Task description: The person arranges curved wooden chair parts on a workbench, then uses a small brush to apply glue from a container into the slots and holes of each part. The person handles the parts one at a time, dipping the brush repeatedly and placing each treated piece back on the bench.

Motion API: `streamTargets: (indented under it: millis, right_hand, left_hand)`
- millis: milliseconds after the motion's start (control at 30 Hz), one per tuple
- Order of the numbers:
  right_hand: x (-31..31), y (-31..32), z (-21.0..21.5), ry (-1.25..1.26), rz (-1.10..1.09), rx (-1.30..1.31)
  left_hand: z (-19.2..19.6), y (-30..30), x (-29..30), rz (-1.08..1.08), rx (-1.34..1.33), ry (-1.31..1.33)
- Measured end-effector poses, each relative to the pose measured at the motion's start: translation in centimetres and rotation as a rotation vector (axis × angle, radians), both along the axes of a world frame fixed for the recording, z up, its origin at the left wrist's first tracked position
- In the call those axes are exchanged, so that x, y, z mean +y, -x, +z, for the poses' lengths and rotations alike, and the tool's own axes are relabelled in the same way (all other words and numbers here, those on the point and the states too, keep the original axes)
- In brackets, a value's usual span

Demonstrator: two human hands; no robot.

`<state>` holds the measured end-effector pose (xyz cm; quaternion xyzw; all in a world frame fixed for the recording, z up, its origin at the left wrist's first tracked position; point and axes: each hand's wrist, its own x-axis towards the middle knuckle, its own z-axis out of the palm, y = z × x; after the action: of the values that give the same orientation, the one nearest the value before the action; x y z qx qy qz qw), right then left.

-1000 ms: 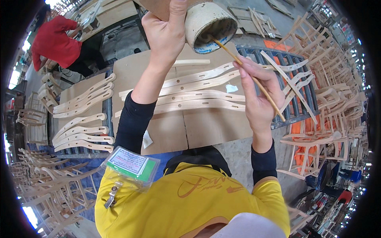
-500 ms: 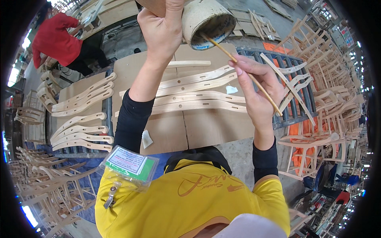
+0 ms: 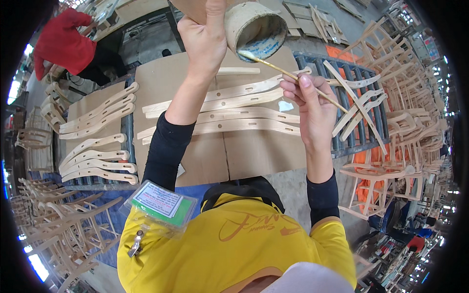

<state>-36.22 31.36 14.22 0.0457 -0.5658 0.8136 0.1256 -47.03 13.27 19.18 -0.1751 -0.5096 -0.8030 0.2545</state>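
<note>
Near the top centre, a pale, crusted cup (image 3: 234, 24) is tipped, with its mouth facing me and blue writing inside. My left hand (image 3: 202, 46) is closed at its left side, the thumb against the cup. A brown piece (image 3: 189, 7) shows above that hand, and the fingers behind it are hidden. My right hand (image 3: 311, 102) pinches a thin wooden stick (image 3: 278, 70). The stick's tip, coated in something whitish, is at the cup's lower rim. Below my hands, several curved, slotted wooden slats (image 3: 234, 115) lie on cardboard (image 3: 200, 158).
More curved slats (image 3: 100, 166) lie on the left. Crossed wooden pieces (image 3: 359, 110) rest on the roller conveyor (image 3: 349, 78) at right. Stacked chair frames (image 3: 405, 122) crowd the right side. A person in a red top (image 3: 63, 44) works at the far left.
The stick's tip has come out of the cup's inside to its rim and now shows whitish stuff. My right hand has shifted slightly left, turning its fingers. The cup has tipped further toward me.
</note>
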Motion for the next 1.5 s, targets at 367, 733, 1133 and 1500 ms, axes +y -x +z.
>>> streamTargets:
  millis: [367, 733, 1133, 1500]
  right_hand:
    - [3.7, 6.1, -6.8, 0.161, -0.053, -0.278]
    - [9.6, 12.5, -15.1, 0.146, 0.044, -0.467]
    - [19.4, 16.8, -27.8, -1.099, -0.297, -0.374]
    - [20.5, 17.9, -32.0, -1.200, -0.270, -0.341]
  left_hand:
    - [-9.9, 5.0, 2.7, 0.047, -0.538, 0.198]
    - [-24.3, 8.0, 5.2, -0.092, -0.721, 0.076]
    - [-29.6, 0.7, 0.3, -0.013, -1.037, 0.030]
    - [-29.7, -4.9, 0.2, -0.094, -1.223, 0.056]
